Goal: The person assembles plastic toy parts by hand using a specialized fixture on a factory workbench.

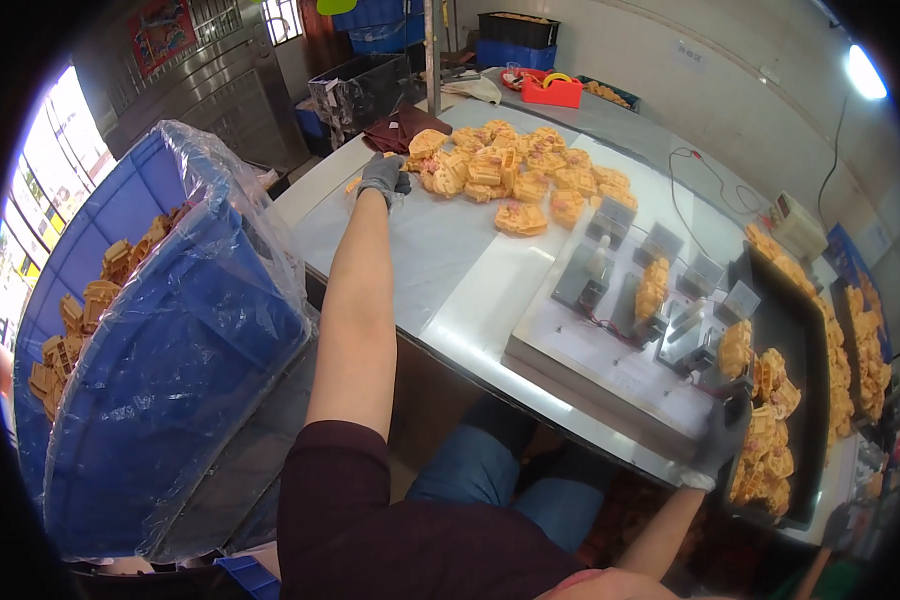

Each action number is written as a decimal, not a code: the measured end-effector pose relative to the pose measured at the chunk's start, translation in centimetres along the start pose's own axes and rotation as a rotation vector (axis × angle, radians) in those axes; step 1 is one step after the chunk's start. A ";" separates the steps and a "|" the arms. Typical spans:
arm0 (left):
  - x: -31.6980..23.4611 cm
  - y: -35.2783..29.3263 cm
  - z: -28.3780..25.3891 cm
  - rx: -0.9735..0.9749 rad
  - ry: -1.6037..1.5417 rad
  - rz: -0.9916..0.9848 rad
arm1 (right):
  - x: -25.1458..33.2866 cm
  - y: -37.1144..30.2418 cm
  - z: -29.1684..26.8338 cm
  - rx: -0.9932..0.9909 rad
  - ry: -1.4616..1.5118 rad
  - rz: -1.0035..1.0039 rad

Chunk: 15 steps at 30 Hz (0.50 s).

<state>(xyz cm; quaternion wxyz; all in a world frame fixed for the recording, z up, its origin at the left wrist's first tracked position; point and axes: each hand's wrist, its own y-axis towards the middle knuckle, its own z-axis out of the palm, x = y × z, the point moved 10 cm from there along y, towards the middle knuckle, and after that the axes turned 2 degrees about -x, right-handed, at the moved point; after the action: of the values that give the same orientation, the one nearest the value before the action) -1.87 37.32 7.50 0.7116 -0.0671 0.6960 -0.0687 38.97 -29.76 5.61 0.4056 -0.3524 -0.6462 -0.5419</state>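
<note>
My left hand (383, 178), in a grey glove, is at the left end of a heap of yellow-orange moulded plastic parts (488, 172). Its fingers are curled, and what they hold, if anything, is hidden; a small yellow piece (353, 185) shows beside it. My right hand (722, 438), also gloved, is blurred between a test fixture (610, 365) and a black tray (808, 400). Its fingertips are just below a plastic part (736, 348) at the fixture's right end; whether they grip it is unclear. Another part (652, 290) stands upright in the fixture's middle.
To my left stands a big blue bin (200, 370) lined with clear plastic, holding brownish parts. Beyond the heap are a dark cloth (407, 128) and a red box (552, 92). Wires (682, 195) run over the table towards a beige device (798, 228). Yellow parts fill the black tray.
</note>
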 end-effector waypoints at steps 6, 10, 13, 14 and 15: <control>-4.6 6.2 2.5 0.464 -0.103 0.458 | 3.1 -0.3 1.7 0.008 0.050 0.038; -2.4 -11.5 6.7 0.250 -0.577 0.241 | 1.7 0.2 0.8 -0.033 -0.180 -0.141; -3.3 -25.5 5.7 0.327 -0.435 0.539 | 4.4 -1.4 0.5 -0.021 -0.345 -0.127; -2.9 -30.2 6.5 0.385 -0.300 0.644 | 5.0 -1.7 0.2 -0.046 -0.319 -0.143; -1.1 -33.5 7.6 0.493 -0.269 0.712 | 5.0 -1.3 -0.2 -0.069 -0.330 -0.138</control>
<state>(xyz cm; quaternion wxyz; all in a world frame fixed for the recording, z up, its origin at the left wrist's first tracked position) 5.54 4.62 15.19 0.7699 0.3396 0.5397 0.0262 35.76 -30.07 9.59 0.2433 -0.4052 -0.7077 -0.5252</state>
